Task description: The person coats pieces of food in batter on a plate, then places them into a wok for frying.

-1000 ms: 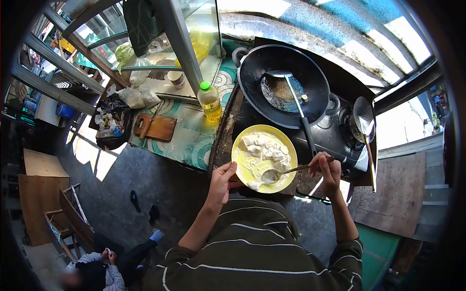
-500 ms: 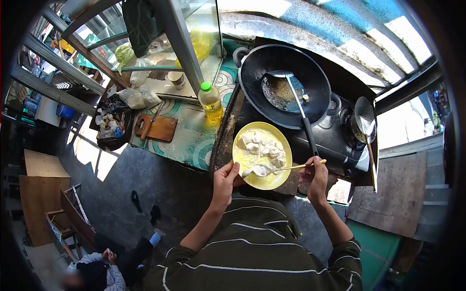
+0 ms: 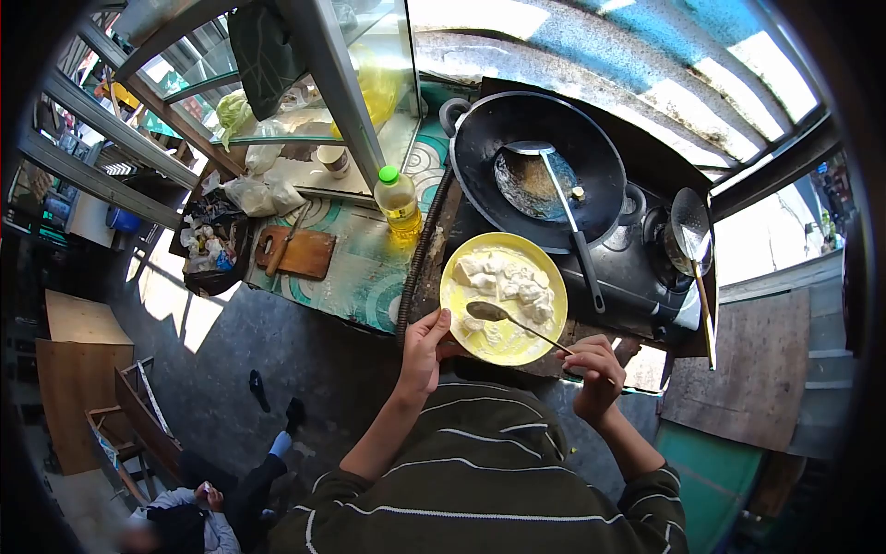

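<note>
While left hand [image 3: 422, 358] grips the near-left rim of yellow plate [image 3: 510, 355] and right hand [image 3: 596, 374] pinches spoon [image 3: 486, 311], plate is by front edge of stove [image 3: 637, 277]; floor [image 3: 314, 346] opens out leftward. White lumps [image 3: 530, 294] cluster toward far side.

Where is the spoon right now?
In the head view, the spoon is in the person's right hand, its bowl over the yellow dish that the left hand holds, below the black wok in the picture.

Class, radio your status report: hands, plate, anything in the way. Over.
Left hand gripping yellow plate; right hand holding spoon above it. White food on plate. Spatula handle close by, not blocking.
</note>
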A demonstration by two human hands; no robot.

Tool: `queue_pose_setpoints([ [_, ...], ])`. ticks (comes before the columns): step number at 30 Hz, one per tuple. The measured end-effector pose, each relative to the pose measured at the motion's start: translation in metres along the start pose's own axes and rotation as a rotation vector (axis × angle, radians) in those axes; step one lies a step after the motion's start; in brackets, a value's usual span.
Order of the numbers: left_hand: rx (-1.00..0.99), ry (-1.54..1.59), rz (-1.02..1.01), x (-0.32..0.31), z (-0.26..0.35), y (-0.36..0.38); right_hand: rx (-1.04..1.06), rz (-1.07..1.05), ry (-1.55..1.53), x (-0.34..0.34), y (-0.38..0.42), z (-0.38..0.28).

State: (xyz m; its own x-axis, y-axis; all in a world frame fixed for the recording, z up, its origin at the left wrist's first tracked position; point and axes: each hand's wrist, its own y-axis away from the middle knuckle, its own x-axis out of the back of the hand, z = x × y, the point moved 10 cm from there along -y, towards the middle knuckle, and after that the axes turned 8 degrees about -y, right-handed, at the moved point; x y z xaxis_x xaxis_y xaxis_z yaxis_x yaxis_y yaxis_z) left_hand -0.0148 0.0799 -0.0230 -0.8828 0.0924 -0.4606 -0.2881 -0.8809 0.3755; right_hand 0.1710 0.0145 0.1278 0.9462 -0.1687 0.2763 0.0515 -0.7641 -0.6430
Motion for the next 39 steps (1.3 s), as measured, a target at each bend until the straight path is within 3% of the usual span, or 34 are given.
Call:
queue_pose_setpoints([
  [2,0.002,0.018,0.023,0.002,-0.002,-0.002,0.112,-0.168,0.132,-0.020,-0.003,-0.016],
  [7,-0.042,0.068,0.024,0.001,0.005,-0.007,0.247,-0.097,0.203,-0.010,0.004,-0.034],
  [13,-0.095,0.109,0.012,-0.006,0.016,-0.007,0.192,-0.152,0.287,-0.012,-0.002,-0.033],
  [24,-0.131,0.057,0.023,-0.009,0.019,-0.006,0.153,-0.052,0.232,0.002,-0.006,-0.028],
  [30,-0.156,0.022,0.026,-0.008,0.020,-0.005,-0.136,0.128,0.062,0.024,-0.011,-0.001],
  [33,-0.151,0.022,0.029,-0.008,0.021,-0.006,-0.528,0.313,-0.182,0.040,0.002,0.043],
  [37,-0.155,0.020,0.033,-0.011,0.022,-0.005,-0.615,0.415,-0.288,0.042,0.003,0.053],
  [39,-0.148,0.042,0.034,-0.010,0.020,-0.006,-0.612,0.368,-0.287,0.036,0.005,0.055],
])
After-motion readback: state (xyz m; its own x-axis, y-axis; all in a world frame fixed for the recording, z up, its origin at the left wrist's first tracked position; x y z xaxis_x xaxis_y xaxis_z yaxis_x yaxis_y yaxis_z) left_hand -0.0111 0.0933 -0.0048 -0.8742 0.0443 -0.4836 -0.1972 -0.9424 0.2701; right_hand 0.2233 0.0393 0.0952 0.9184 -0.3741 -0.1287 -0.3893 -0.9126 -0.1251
